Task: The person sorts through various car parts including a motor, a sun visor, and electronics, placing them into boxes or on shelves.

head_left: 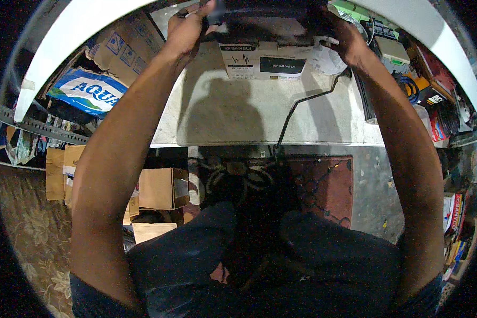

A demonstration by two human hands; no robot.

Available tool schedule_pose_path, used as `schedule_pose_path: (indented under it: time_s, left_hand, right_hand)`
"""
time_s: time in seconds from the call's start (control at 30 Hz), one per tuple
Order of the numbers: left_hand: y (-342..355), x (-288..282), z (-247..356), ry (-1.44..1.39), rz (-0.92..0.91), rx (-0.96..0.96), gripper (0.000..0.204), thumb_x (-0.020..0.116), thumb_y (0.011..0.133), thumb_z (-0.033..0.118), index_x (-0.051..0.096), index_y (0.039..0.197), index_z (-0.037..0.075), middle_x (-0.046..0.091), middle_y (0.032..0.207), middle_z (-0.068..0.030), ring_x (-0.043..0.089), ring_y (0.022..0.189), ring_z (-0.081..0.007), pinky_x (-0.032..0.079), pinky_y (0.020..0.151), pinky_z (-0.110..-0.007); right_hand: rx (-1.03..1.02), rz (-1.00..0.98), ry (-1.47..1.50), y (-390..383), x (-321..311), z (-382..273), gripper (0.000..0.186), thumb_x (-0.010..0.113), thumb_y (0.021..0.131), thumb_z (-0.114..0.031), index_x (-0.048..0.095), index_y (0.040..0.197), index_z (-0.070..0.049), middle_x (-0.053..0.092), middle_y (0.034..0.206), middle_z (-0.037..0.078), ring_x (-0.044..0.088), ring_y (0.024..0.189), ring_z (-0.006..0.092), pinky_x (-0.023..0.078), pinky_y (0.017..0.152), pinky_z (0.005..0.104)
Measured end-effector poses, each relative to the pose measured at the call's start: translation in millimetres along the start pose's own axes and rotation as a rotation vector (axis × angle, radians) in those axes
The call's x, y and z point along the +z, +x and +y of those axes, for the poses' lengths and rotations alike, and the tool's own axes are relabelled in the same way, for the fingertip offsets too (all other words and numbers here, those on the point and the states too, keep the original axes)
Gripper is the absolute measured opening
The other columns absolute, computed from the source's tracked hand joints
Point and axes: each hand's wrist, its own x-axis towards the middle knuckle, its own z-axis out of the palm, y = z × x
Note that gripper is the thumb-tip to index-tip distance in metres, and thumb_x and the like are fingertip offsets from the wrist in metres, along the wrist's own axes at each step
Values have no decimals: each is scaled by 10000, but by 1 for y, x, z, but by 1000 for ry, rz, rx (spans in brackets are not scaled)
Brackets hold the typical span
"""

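A wide, dark, glossy panel [265, 22] spans the top of the view, mostly cut off by the frame edge, so its kind does not show. At its left side my left hand [192, 29] is closed, its fingers curled at the panel's edge and the thumb tip blurred. My right hand [350, 40] is at the opposite side, closed at the dark edge, with its fingertips lost in shadow. A white plastic bag [327, 57] lies beside the right wrist. Below the panel stands a printed white carton [267, 62] on the white table [222, 124].
A black cable [297, 103] crosses the table and drops over its front edge. Cardboard boxes [156, 188] sit below at the left, near a blue-and-white carton [85, 91]. Shelves at the right hold coiled blue cable [409, 89] and electrical parts. A patterned red mat [323, 185] covers some floor.
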Motion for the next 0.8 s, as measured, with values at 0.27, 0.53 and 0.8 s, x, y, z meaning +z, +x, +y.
schedule_pose_path:
  time_s: [0.27, 0.53, 0.8]
  left_hand:
    - [-62, -16, 42, 14, -211, -151, 438, 681, 983, 226, 569, 1350, 15, 664, 1248, -79, 626, 1129, -202, 589, 928, -374]
    - [-137, -47, 78, 506, -227, -180, 608, 815, 878, 298, 550, 1351, 22, 672, 1156, -139, 641, 1013, -225, 538, 886, -354]
    - [-207, -86, 152, 685, -540, -432, 742, 818, 865, 321, 468, 1418, -31, 703, 1155, -158, 681, 964, -225, 555, 877, -348]
  right_hand:
    - [171, 344, 342, -62, 76, -19, 517, 549, 1028, -398, 435, 1487, -190, 484, 1390, 83, 489, 1221, 274, 437, 1052, 453]
    - [485, 107, -49, -150, 78, -36, 809, 677, 861, -681, 542, 1361, -59, 560, 1326, 92, 547, 1087, 255, 488, 877, 396]
    - [713, -129, -125, -234, 132, -151, 802, 801, 861, -437, 477, 1372, 88, 576, 1338, 202, 653, 1068, 312, 624, 792, 405]
